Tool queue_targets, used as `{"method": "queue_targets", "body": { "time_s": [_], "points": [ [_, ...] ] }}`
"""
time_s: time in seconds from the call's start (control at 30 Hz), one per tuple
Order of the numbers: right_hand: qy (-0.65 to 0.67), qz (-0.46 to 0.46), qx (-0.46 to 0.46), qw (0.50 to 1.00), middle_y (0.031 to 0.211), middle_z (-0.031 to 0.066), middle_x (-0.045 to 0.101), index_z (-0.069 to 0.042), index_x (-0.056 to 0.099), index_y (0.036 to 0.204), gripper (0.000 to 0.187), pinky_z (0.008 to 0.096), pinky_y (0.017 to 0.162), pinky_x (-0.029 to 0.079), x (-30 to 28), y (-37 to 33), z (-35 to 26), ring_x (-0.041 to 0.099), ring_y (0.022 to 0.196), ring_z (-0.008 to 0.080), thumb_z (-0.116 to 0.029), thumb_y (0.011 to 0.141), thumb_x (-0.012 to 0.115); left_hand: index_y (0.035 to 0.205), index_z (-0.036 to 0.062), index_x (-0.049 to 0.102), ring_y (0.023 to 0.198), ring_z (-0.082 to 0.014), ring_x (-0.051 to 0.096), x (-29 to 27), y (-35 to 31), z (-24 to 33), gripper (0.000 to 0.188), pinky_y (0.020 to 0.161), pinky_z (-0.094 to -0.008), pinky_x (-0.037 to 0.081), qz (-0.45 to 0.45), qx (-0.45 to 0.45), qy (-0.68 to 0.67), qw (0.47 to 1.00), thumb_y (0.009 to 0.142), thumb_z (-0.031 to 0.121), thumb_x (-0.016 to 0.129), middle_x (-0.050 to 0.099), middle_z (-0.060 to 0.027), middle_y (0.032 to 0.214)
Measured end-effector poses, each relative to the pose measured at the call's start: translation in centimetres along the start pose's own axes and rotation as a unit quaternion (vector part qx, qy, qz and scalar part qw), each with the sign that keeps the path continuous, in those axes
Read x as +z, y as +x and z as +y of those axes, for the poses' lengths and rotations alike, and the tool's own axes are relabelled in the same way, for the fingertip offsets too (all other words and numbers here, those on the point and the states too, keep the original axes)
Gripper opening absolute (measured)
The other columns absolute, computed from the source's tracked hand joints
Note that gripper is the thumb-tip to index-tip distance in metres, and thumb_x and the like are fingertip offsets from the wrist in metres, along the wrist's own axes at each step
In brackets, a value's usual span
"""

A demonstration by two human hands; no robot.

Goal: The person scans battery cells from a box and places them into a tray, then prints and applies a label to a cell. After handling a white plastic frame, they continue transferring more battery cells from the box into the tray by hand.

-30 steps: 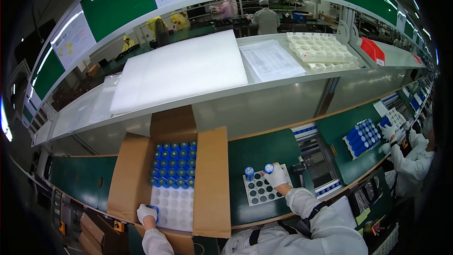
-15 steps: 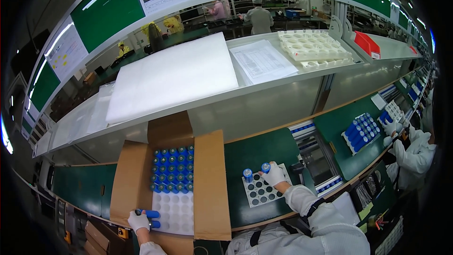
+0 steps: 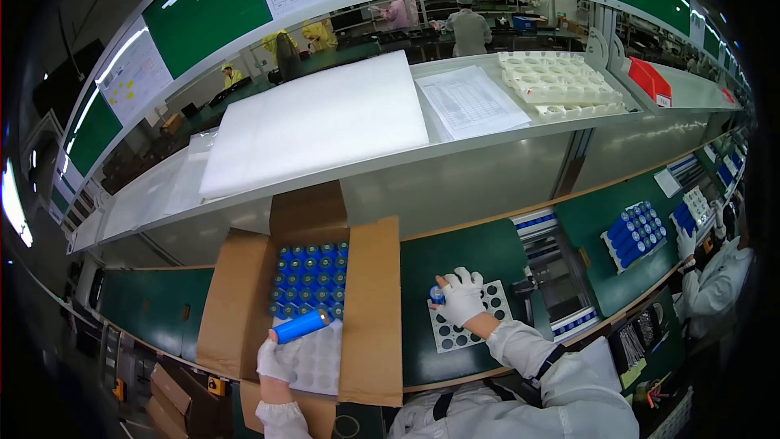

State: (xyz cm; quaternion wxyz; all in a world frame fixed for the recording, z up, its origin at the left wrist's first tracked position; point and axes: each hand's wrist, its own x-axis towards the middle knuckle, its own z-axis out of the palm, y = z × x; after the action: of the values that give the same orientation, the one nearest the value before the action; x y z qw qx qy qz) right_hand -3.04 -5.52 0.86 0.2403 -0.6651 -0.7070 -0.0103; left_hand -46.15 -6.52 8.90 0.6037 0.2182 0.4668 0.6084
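Note:
My left hand [image 3: 276, 362], in a white fingerless glove, grips a blue cylindrical battery cell [image 3: 302, 326] lying tilted above the open cardboard box. In the box, several blue cells [image 3: 311, 275] stand in rows at the far part. A white tray with round pockets [image 3: 313, 364] shows bare at the near part. My right hand [image 3: 463, 299], gloved alike, is over a white holder with round holes [image 3: 449, 337] on the green bench. Its bare fingertips close about a blue cell [image 3: 437, 295] at the holder's far left corner; the hand hides what is under its palm.
Cardboard flaps [image 3: 372, 309] rise on both sides of the box. Above the bench runs a shelf with a white foam sheet [image 3: 317, 130], papers [image 3: 471, 103], stacked holders [image 3: 556, 81] and a red bin [image 3: 649, 81]. At right, a filled cell holder [image 3: 634, 236] sits near a co-worker [image 3: 715, 276].
My left hand has risen from the box's near left corner toward the standing cells, bringing a cell with it. My right hand has turned over the holder. The view has shifted slightly.

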Motion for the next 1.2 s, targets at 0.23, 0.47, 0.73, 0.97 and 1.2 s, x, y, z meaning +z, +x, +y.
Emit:
{"method": "queue_targets", "body": {
  "time_s": [0.23, 0.47, 0.73, 0.97, 1.2],
  "points": [
    [-0.084, -0.096, 0.01, 0.992, 0.102, 0.0048, 0.07, -0.015, 0.07, 0.104, 0.043, 0.0578, 0.098, 0.024, 3.4, 0.7, 0.5, 0.051, 0.117, 0.0236, -0.049, 0.078, 0.067, 0.128, -0.0023, 0.043, 0.114, -0.0377, 0.057, 2.1, 0.6, -3.4, 0.055, 0.092, -0.0458, 0.056, -0.069, -0.112, -0.13, 0.983, 0.09, 0.029, 0.066, 0.053, -0.023, 0.125],
    [0.019, 0.054, -0.043, 0.997, 0.115, 0.0129, 0.061, -0.012, 0.056, 0.129, 0.069, 0.049, 0.097, 0.037, -3.9, 1.5, -4.1, 0.057, 0.105, 0.0256, -0.038, 0.069, 0.079, 0.13, -0.0041, 0.038, 0.114, -0.0393, 0.057, 4.6, -0.1, -4.7, 0.059, 0.089, -0.0453, 0.059, -0.142, -0.227, -0.23, 0.936, 0.091, 0.03, 0.065, 0.049, -0.026, 0.129],
    [0.582, -0.091, -0.1, 0.802, 0.121, 0.0106, 0.062, -0.006, 0.05, 0.133, 0.067, 0.0317, 0.09, 0.051, -6.9, 1.2, -11.7, 0.064, 0.103, 0.0215, -0.017, 0.075, 0.081, 0.133, -0.0046, 0.037, 0.111, -0.0374, 0.06, 9.2, -1.8, -8.3, 0.063, 0.09, -0.0415, 0.058, -0.198, -0.259, -0.138, 0.935, 0.093, 0.039, 0.06, 0.051, -0.026, 0.127],
    [0.696, 0.033, 0.046, 0.716, 0.112, 0.0106, 0.066, -0.001, 0.061, 0.112, 0.039, 0.0356, 0.094, 0.048, -8.9, -2.8, -6.7, 0.062, 0.106, 0.0205, -0.02, 0.082, 0.076, 0.121, 0.0008, 0.057, 0.101, -0.0318, 0.065, 3.8, 1.6, -5.1, 0.05, 0.086, -0.0377, 0.052, -0.037, 0.206, 0.497, 0.842, 0.086, 0.035, 0.07, 0.065, -0.0152, 0.112],
    [0.312, 0.209, 0.2, 0.905, 0.098, 0.0147, 0.07, -0.001, 0.061, 0.106, 0.04, 0.0352, 0.079, 0.053, -5.3, -4.6, 7.7, 0.069, 0.089, 0.0268, -0.011, 0.072, 0.079, 0.115, 0.0037, 0.065, 0.108, -0.0331, 0.063, -8.0, 3.0, 0.0, 0.059, 0.093, -0.0403, 0.051, 0.106, -0.034, 0.89, 0.442, 0.073, 0.041, 0.079, 0.065, -0.0169, 0.117]
  ]
}}
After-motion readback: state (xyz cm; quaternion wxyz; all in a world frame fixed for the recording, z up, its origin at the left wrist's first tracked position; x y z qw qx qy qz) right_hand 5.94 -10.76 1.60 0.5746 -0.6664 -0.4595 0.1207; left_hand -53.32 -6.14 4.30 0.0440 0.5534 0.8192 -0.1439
